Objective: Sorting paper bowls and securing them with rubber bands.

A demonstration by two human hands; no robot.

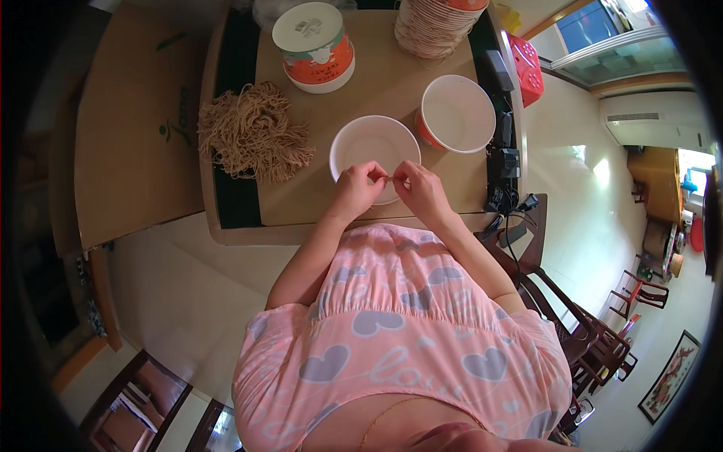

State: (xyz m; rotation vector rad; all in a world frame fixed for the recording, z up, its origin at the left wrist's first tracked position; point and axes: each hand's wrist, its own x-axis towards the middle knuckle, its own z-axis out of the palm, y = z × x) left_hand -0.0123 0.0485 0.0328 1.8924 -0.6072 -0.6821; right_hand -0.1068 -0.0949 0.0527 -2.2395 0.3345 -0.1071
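Note:
Above the near rim of a white paper tub, my left hand and my right hand meet fingertip to fingertip. Both are closed in a pinch on a short, thin piece of brown string, whose ends are hidden by the fingers. A tangled heap of tan string lies to the left on the table. Just right of the tub stands a second open white tub with an orange outside.
At the back of the table are a lidded orange tub and a tall stack of string-wrapped rings. Black adapters and cables line the right edge. A big cardboard box stands left; wooden chairs stand right.

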